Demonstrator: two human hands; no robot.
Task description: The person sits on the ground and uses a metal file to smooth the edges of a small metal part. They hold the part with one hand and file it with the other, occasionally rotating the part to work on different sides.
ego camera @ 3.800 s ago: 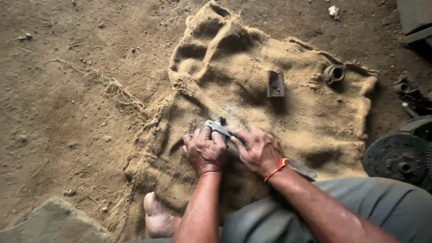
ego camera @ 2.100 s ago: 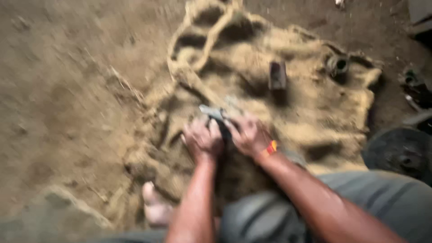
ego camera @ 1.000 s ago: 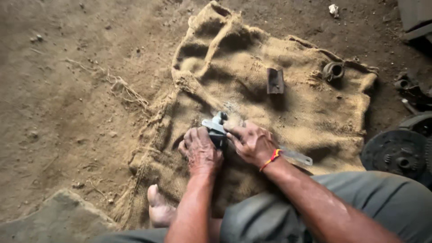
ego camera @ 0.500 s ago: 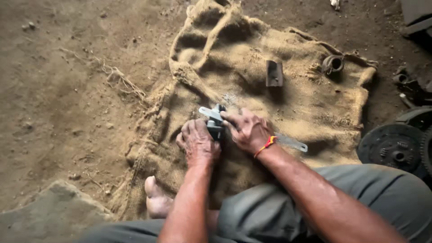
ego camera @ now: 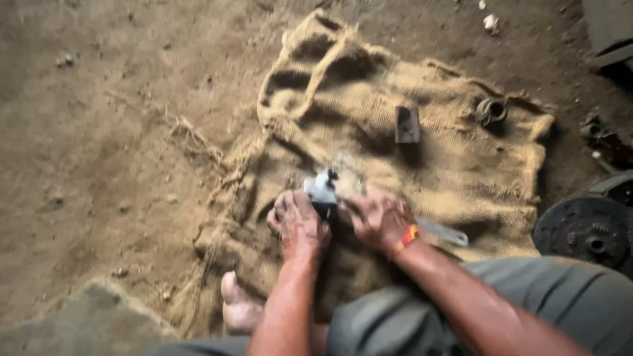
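Burlap sack point(ego camera: 422, 165) is the biggest thing here, spread flat on the dirt floor point(ego camera: 99, 132) with its far end rumpled into folds, and it's basically the work mat for everything else. Off to the right edge sits a dark round metal disc point(ego camera: 585, 231), half on the dirt, well apart from the hands. On the sack's far side lies a small flat metal block point(ego camera: 407, 124), and further right near the sack's corner a short ring-shaped metal piece point(ego camera: 491, 111); neither is being touched.

The work itself is at the near middle of the sack: a small greyish metal part point(ego camera: 323, 190), pinned between both hands right on the cloth. The left hand point(ego camera: 298, 224) is curled over it from the left, fingers closed round the lower dark bit. The right hand point(ego camera: 379, 219), with a red-orange wristband, is closed on a long flat metal tool point(ego camera: 443, 232) whose far end sticks out past the wrist to the right; the working end meets the part, though the picture is too blurred to say exactly how. A bare foot point(ego camera: 237, 306) rests at the sack's near edge.

My read: mid-step, tool working on the part while the other hand steadies it. Next bit probably needs a firm brace from the left so the part doesn't twist or skid on that loose weave.
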